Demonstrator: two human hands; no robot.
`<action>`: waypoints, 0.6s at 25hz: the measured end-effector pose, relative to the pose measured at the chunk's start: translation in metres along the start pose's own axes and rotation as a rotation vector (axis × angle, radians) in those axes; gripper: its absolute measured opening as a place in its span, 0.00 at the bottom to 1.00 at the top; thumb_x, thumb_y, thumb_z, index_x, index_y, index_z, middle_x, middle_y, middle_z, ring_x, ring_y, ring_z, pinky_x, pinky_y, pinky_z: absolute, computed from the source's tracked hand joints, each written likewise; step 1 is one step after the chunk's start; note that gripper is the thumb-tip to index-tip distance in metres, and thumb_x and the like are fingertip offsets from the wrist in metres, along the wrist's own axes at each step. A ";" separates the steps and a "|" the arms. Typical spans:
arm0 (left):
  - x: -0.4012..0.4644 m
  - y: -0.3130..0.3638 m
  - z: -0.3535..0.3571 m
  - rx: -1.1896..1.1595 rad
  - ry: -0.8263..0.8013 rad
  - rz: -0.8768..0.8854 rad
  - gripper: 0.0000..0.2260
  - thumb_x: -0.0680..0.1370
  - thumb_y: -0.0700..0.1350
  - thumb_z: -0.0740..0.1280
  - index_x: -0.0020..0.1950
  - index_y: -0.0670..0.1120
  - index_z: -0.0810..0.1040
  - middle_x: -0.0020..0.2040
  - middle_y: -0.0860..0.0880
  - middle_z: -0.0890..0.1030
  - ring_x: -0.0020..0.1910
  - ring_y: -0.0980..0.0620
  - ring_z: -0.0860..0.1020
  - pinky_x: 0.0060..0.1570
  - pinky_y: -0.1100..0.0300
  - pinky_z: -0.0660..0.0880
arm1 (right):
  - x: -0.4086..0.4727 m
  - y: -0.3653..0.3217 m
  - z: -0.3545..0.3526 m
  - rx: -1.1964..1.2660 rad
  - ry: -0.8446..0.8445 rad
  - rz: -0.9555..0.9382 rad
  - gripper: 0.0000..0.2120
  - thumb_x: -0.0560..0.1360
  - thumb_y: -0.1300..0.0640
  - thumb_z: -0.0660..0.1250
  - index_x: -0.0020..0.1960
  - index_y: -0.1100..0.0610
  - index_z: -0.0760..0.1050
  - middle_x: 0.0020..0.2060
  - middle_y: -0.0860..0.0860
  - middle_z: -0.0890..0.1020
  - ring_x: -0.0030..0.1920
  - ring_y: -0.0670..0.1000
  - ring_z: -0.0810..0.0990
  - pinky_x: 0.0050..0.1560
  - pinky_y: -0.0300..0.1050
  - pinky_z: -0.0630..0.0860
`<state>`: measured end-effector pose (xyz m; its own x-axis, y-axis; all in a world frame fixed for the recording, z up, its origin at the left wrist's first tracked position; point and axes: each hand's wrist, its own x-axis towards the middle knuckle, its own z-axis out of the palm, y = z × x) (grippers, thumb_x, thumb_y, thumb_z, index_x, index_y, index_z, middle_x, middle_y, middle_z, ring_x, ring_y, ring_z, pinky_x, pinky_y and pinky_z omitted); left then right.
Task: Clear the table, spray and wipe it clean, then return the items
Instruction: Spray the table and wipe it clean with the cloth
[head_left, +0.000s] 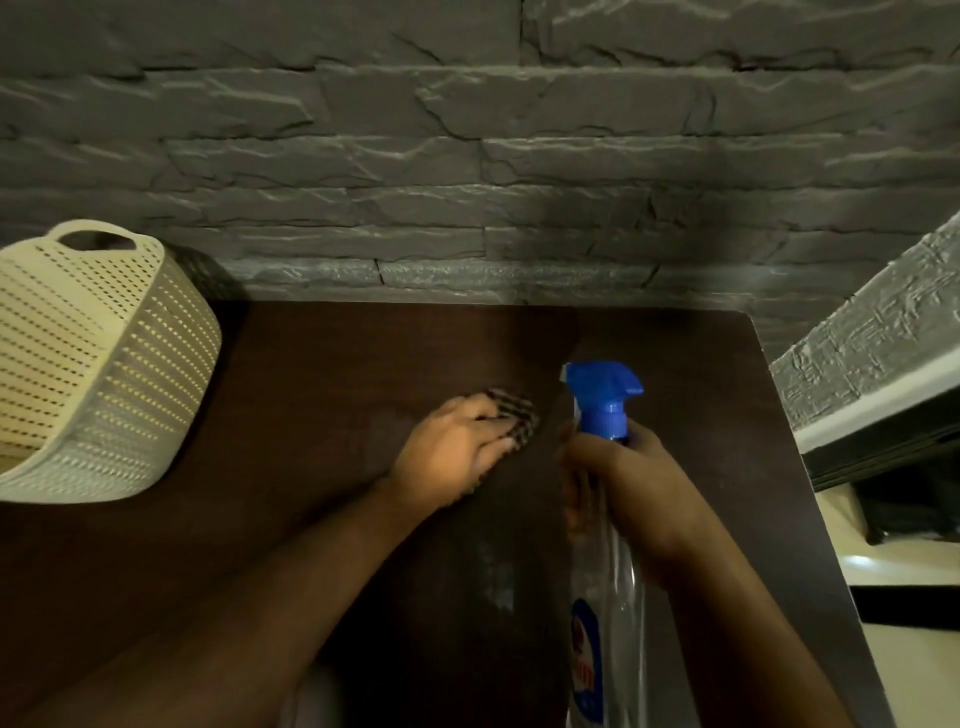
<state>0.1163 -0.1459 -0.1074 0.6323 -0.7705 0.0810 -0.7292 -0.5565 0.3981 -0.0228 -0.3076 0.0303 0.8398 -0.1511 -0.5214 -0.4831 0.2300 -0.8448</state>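
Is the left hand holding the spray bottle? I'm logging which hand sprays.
No, the right hand grips the spray bottle, while the left hand presses a checked cloth on the table.

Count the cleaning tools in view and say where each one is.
2. The checked cloth lies on the table under the left hand; the spray bottle is held upright in the right hand. None visible in the basket.

One bench carries one cream perforated basket at its left edge. One checked cloth lies near the middle. One clear spray bottle with a blue trigger head stands toward the right edge. Two hands show: left hand, right hand.
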 end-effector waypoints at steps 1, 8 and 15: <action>-0.010 -0.025 -0.014 0.035 0.084 -0.073 0.13 0.78 0.51 0.65 0.59 0.49 0.81 0.53 0.48 0.79 0.52 0.47 0.77 0.52 0.57 0.74 | -0.003 0.002 0.001 0.002 -0.015 0.004 0.08 0.72 0.63 0.66 0.51 0.57 0.71 0.31 0.52 0.77 0.30 0.51 0.76 0.34 0.47 0.78; 0.018 -0.023 -0.017 0.084 0.134 -0.368 0.12 0.79 0.48 0.65 0.59 0.45 0.81 0.55 0.46 0.79 0.53 0.47 0.77 0.54 0.63 0.68 | -0.012 0.018 0.006 -0.020 -0.056 -0.010 0.07 0.72 0.63 0.65 0.49 0.61 0.70 0.30 0.55 0.75 0.28 0.53 0.75 0.34 0.48 0.77; -0.063 -0.094 -0.057 0.205 0.320 -0.654 0.13 0.79 0.46 0.65 0.59 0.41 0.81 0.56 0.40 0.77 0.53 0.40 0.77 0.56 0.53 0.72 | -0.026 0.028 0.015 0.028 -0.155 0.009 0.12 0.72 0.61 0.67 0.54 0.59 0.71 0.30 0.54 0.76 0.29 0.52 0.75 0.31 0.45 0.77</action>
<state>0.1595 -0.0273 -0.0979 0.9752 -0.1529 0.1600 -0.1935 -0.9400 0.2808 -0.0542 -0.2828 0.0221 0.8648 0.0004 -0.5022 -0.4854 0.2573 -0.8356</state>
